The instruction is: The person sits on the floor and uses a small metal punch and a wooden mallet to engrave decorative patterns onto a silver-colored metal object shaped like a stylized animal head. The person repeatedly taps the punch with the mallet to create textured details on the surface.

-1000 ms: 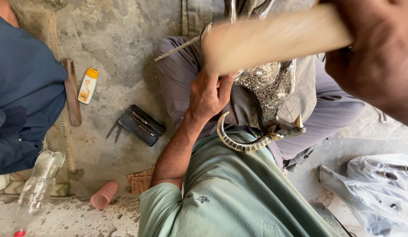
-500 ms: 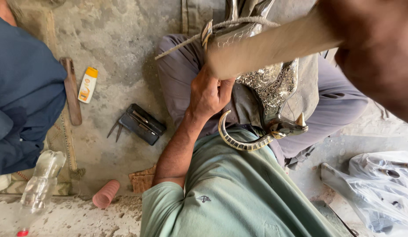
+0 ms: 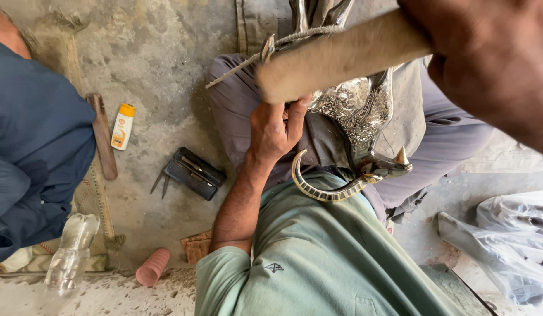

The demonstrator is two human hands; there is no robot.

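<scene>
The right hand (image 3: 493,64) fills the 1 o'clock corner, close to the camera and blurred, its fingers wrapped tight around a pale wooden handle (image 3: 341,58) that slants down toward 11 o'clock. Half a second back the handle sat at much the same slant; now it has swung a little lower and nearer, so the stroke reads as under way rather than finished. The left hand (image 3: 274,131), at the centre, stays where it was, fingers curled and pressed against the engraved silver piece (image 3: 356,114) lying on the lap, bracing it; I cannot tell whether it truly grips it or only pushes against it. From the piece's lower end, at about 4 o'clock of the left hand, a curved striped horn (image 3: 324,190) hooks round above the green shirt (image 3: 341,263). A thin cord (image 3: 236,69) runs off the work toward 10 o'clock. On the concrete floor (image 3: 166,58), at 9 o'clock, lie a dark tool case (image 3: 192,174), a small yellow-capped bottle (image 3: 123,126) and a wooden stick (image 3: 102,136). A second person in blue (image 3: 31,158) sits at the left edge. At 7 o'clock lie a clear plastic bottle (image 3: 69,257) and a pink cup (image 3: 152,267).
</scene>
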